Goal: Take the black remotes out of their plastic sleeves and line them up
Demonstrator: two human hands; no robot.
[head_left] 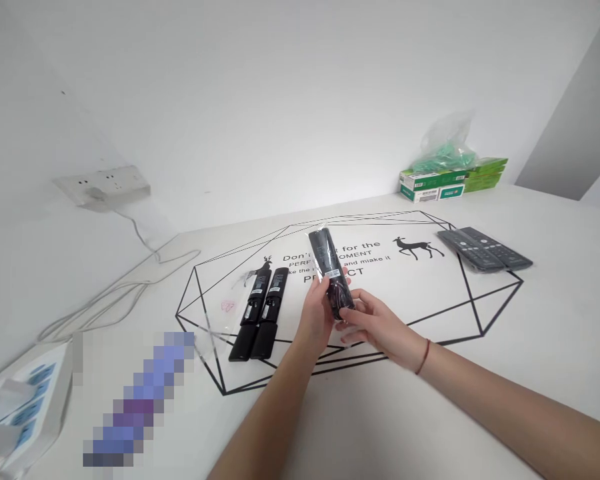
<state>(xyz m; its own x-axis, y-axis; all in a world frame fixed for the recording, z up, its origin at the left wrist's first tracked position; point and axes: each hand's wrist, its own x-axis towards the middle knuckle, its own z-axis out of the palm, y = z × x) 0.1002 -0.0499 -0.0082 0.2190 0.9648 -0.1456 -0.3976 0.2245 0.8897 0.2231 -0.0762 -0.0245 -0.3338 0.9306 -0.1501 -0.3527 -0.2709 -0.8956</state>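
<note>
A black remote control (329, 257) in a clear plastic sleeve is held up over the printed table, its labelled back towards me. My left hand (317, 310) is closed around its left side, the thumb lying by the white label. My right hand (373, 323) grips its lower end, thumb on the plastic and fingers behind. To the left of my hands, two black remotes (275, 288) lie side by side on their faces with battery compartments exposed. Their battery covers (264, 340) sit slid down at the near ends.
Several wrapped remotes (485, 248) lie at the right. Green boxes (433, 180) with a plastic bag (447, 150) on top stand by the wall. A power strip (30, 407), cables (100, 310) and a blurred-out bluish item (145, 393) occupy the left; a socket (107, 183) is on the wall.
</note>
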